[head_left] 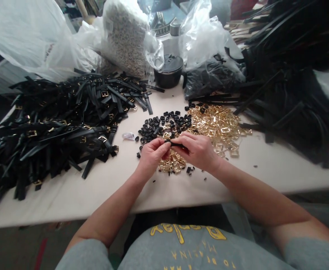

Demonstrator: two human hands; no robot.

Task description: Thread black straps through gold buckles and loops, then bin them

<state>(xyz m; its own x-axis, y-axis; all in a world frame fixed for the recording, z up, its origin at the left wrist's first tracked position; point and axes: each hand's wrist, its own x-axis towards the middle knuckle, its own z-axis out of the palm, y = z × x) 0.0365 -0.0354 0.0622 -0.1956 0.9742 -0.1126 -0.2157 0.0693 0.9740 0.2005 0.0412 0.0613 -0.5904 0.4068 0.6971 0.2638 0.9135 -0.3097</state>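
Between my two hands is a short black strap (177,144), level above the middle of the table. My left hand (154,153) pinches its left end between thumb and fingers. My right hand (197,149) is closed around the rest of the strap, so most of it is hidden. Under and behind my hands lie a heap of small black loops (153,126) and a heap of gold buckles (213,122). More gold buckles (173,163) show just below my fingers. Whether a buckle or loop sits on the held strap I cannot tell.
A large pile of black buckled straps (68,123) covers the left of the table (96,200). Long black strips (288,108) are heaped on the right. Behind stand a lidded black pot (168,73), a stuffed plastic bag (126,37) and a bag of black pieces (209,75).
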